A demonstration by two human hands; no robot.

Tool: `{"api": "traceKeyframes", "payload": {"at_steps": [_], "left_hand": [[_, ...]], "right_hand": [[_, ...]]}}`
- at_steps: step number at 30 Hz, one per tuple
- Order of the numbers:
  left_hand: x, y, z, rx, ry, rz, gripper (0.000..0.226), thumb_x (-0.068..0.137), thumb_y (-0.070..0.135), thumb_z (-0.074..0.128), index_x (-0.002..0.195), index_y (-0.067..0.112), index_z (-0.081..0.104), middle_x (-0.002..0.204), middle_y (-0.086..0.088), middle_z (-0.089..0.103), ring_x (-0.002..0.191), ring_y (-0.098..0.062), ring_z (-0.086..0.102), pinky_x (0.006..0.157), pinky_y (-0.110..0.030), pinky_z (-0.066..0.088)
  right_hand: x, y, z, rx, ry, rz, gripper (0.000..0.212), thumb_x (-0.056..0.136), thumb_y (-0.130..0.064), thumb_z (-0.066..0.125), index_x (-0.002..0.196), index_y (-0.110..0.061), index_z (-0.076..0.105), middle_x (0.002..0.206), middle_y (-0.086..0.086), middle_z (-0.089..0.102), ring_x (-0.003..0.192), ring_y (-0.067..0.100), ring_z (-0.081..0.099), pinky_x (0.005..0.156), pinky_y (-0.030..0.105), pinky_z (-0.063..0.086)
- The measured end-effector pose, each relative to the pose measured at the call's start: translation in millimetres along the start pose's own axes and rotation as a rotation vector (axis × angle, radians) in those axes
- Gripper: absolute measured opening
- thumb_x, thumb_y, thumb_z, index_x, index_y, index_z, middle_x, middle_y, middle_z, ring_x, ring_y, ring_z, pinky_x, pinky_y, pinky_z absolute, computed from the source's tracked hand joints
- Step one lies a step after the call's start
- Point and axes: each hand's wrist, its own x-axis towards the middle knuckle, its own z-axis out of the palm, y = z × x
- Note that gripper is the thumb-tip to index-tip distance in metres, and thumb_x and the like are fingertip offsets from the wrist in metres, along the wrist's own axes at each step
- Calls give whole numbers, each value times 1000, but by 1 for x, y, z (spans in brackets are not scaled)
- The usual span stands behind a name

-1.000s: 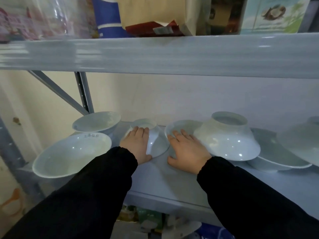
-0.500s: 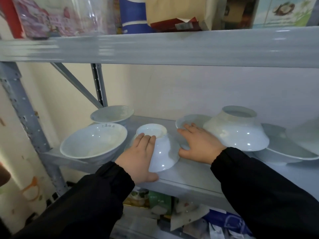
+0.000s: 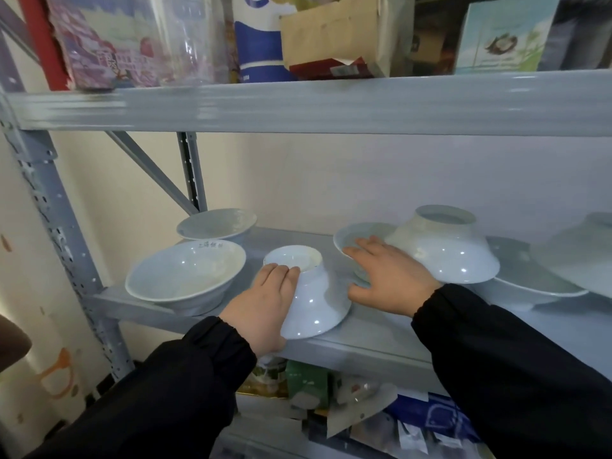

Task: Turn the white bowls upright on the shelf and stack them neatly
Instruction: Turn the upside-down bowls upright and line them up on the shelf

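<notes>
**Q:** State the layout, largest item first.

**A:** A grey metal shelf (image 3: 374,329) spans the view. An upper shelf (image 3: 298,104) above it carries packaged goods. Two black sleeves (image 3: 516,366) enter from 6 o'clock.

**Q:** List the bowls.

**A:** Six are in view.
1. A large inverted bowl (image 3: 445,251) at 3 o'clock of centre, foot ring up. It rests on a flat upright bowl (image 3: 530,286).
2. A further inverted bowl (image 3: 583,256), cut off by the frame edge at 3 o'clock.
3. A wide upright bowl (image 3: 185,276) at 9 o'clock, with faint lettering on its far rim.
4. A rear upright bowl (image 3: 215,223) at 10 o'clock, just behind item 3.
5. A shallow upright bowl (image 3: 357,236) near centre, partly hidden by item 1 and by the right hand.
6. A small inverted bowl (image 3: 311,293) at the shelf's front edge, tilted, foot ring facing up and away.

**Q:** State of the hands?

**A:** The left hand (image 3: 261,306) grips the small inverted bowl from its 8 o'clock side. Fingers lie over the foot ring; the thumb is under the near rim. The right hand (image 3: 387,276) is spread, palm down, fingertips on the shallow upright bowl. It holds nothing closed. The hands are near each other, not touching.
</notes>
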Motion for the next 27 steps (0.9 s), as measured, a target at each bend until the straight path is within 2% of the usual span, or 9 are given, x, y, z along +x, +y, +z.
{"api": "traceKeyframes", "payload": {"at_steps": [3, 8, 11, 13, 16, 19, 21, 24, 27], "left_hand": [[8, -1, -14, -110, 42, -59, 115, 74, 42, 72, 156, 11, -3, 156, -5, 16, 147, -25, 12, 119, -28, 18], [18, -4, -41, -367, 294, -240, 106, 64, 47, 73, 151, 12, 24, 143, -6, 44, 132, -26, 40, 108, -31, 35], [20, -12, -54, -664, 352, -398, 104, 65, 45, 78, 151, 20, 27, 139, -4, 50, 126, -26, 49, 95, -34, 42], [19, -17, -56, -902, 374, -500, 102, 65, 46, 80, 150, 30, 27, 134, 1, 53, 120, -24, 54, 93, -36, 45], [14, -11, -54, -1352, 427, -555, 95, 63, 44, 78, 146, 40, 31, 128, 0, 58, 107, -22, 63, 86, -48, 58], [9, 3, -45, -1828, 386, -568, 75, 77, 26, 69, 145, 37, 39, 133, -7, 54, 113, -27, 60, 80, -54, 59], [4, 11, -39, -2052, 318, -560, 56, 85, 21, 61, 139, 29, 47, 135, -11, 53, 118, -35, 57, 80, -57, 58], [-7, 23, -33, -2241, 219, -605, 35, 95, 11, 48, 130, 18, 50, 133, -15, 52, 117, -44, 55, 81, -58, 57], [-16, 30, -27, -2330, 208, -719, 36, 99, 10, 45, 134, 16, 46, 135, -15, 49, 117, -45, 54, 77, -56, 58]], "right_hand": [[-8, 6, -11, 31, 71, 30, 69, 93, -53, 50, 154, -30, 30, 164, 1, 22, 152, 21, 14, 121, 33, 16], [-18, 21, -30, 119, 247, 66, 66, 91, -57, 51, 151, -33, 38, 160, -3, 32, 149, 14, 22, 117, 28, 20], [-22, 26, -35, 131, 295, 66, 65, 89, -57, 52, 149, -34, 41, 157, -4, 37, 147, 12, 26, 115, 25, 23], [-25, 28, -32, 131, 284, 74, 69, 86, -63, 47, 148, -34, 42, 156, -4, 38, 147, 12, 28, 114, 26, 25], [-26, 31, -26, 136, 291, 86, 68, 86, -62, 49, 146, -31, 45, 153, -5, 42, 143, 10, 32, 110, 24, 30], [-27, 33, -25, 145, 328, 85, 62, 89, -52, 57, 145, -28, 48, 152, -4, 43, 141, 10, 33, 106, 19, 27], [-28, 32, -25, 154, 348, 73, 61, 90, -52, 58, 145, -28, 48, 152, -5, 42, 142, 9, 32, 104, 18, 25], [-27, 30, -24, 162, 337, 49, 61, 90, -53, 57, 146, -30, 46, 154, -6, 40, 144, 9, 30, 108, 21, 27], [-26, 28, -22, 163, 332, 22, 61, 90, -53, 57, 145, -29, 46, 153, -5, 41, 143, 9, 32, 110, 24, 29]]}}
